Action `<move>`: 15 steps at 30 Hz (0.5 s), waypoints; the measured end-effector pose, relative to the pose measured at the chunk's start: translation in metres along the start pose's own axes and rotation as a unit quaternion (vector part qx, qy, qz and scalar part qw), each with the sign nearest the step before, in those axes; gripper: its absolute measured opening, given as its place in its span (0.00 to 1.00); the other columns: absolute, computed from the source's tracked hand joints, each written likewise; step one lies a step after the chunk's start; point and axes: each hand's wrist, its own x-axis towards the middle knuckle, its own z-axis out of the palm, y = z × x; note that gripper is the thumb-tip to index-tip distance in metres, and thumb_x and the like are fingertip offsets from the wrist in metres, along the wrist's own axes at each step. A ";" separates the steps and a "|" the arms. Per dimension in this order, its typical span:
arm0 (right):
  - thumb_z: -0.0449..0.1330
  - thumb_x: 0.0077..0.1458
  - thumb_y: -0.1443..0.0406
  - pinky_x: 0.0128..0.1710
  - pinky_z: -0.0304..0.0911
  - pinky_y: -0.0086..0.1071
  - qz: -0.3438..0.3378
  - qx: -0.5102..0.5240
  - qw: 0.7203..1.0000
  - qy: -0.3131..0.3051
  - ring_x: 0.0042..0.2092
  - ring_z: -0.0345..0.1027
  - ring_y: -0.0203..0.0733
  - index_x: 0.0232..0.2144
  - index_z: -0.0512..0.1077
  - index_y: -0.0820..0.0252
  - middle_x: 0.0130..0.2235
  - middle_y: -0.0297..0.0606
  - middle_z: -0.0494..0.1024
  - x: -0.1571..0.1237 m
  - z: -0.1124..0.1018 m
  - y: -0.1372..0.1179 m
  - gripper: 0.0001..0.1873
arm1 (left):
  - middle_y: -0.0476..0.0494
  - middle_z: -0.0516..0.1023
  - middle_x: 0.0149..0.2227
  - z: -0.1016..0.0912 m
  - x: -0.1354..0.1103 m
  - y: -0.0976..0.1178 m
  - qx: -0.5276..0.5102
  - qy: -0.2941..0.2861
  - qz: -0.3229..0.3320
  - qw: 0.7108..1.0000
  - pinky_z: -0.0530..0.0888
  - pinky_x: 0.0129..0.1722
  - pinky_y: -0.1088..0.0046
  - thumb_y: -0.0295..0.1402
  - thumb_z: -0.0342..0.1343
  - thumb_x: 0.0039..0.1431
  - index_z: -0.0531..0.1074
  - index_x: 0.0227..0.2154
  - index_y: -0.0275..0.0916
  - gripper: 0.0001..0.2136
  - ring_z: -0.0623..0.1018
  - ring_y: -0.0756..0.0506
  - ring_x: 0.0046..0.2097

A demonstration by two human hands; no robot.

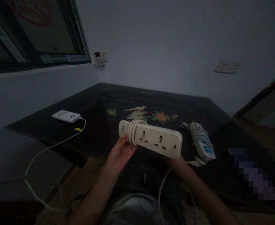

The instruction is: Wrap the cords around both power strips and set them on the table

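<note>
I hold a white power strip (156, 140) level above the near edge of a dark table (100, 103). Its white cord (133, 132) is looped around the left end, and the loose rest hangs down toward my lap. My left hand (122, 152) grips the strip's left end from below, thumb on the coils. My right hand (178, 162) supports the right end from underneath; its fingers are mostly hidden behind the strip.
A second power strip (203, 142) wrapped in its cord lies on the table to the right. A white power bank (66, 116) with a white cable (57, 143) sits at the left. Wall sockets (101, 58) are at the corner, more sockets (227, 67) on the right wall.
</note>
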 end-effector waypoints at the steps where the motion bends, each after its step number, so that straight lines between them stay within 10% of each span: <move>1: 0.54 0.55 0.67 0.44 0.64 0.40 -0.004 -0.033 0.999 0.003 0.45 0.71 0.52 0.34 0.76 0.59 0.40 0.47 0.79 0.000 0.003 -0.003 0.10 | 0.45 0.80 0.39 0.001 0.002 0.000 0.003 0.001 0.013 1.000 0.78 0.42 0.71 0.27 0.57 0.57 0.73 0.41 0.39 0.09 0.80 0.47 0.40; 15: 0.45 0.66 0.64 0.31 0.55 0.27 -0.001 -0.119 0.985 -0.126 0.32 0.72 0.39 0.34 0.71 0.62 0.30 0.39 0.78 0.000 0.033 -0.068 0.17 | 0.46 0.78 0.44 0.008 0.009 -0.012 0.109 0.000 0.261 0.959 0.74 0.42 0.74 0.30 0.68 0.45 0.71 0.43 0.42 0.21 0.77 0.48 0.43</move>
